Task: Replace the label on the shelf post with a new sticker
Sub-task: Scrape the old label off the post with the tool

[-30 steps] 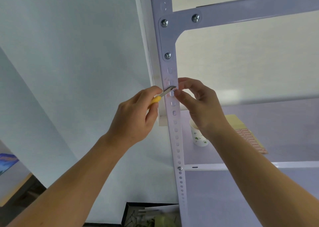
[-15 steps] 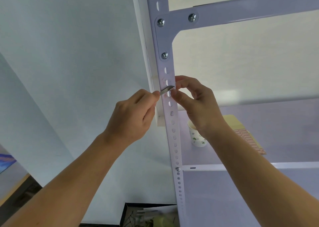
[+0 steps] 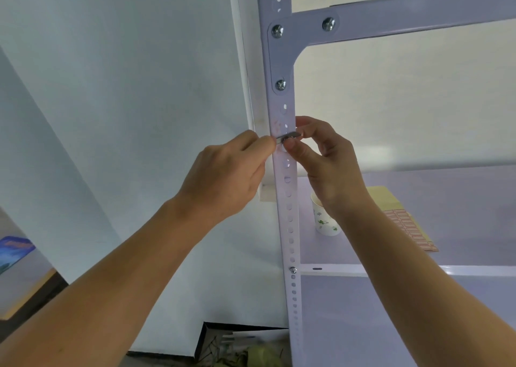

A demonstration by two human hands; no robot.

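Since there's only the head view to go on, here's what it showed. The left hand (image 3: 223, 176) was wrapped tight around the scraper (image 3: 289, 136), with the metal blade poking out past the fingertips and lying flat against the face of the shelf post (image 3: 288, 213). The right hand (image 3: 326, 165) had thumb and forefinger pinched together right at the blade's tip. I couldn't tell whether a scrap of label was caught in there too.

What was left of the old label (image 3: 277, 126) looked like a faint pinkish smear on the post, touching the blade from just above. So I'd say the scraping-off stage was mostly done but not quite clean. The sticker sheet (image 3: 402, 221) was lying on the shelf (image 3: 474, 270) behind the right forearm, near a paper cup (image 3: 325, 221), so the new one hadn't gone on yet.

Compared with a second earlier, the blade had gone from angled up toward the right to nearly level. The yellow bit of handle that peeked out by the left thumb had vanished inside the fist. Both hands had stayed at the same patch of post, so it read to me as short scraping strokes rather than a switch to the next step.
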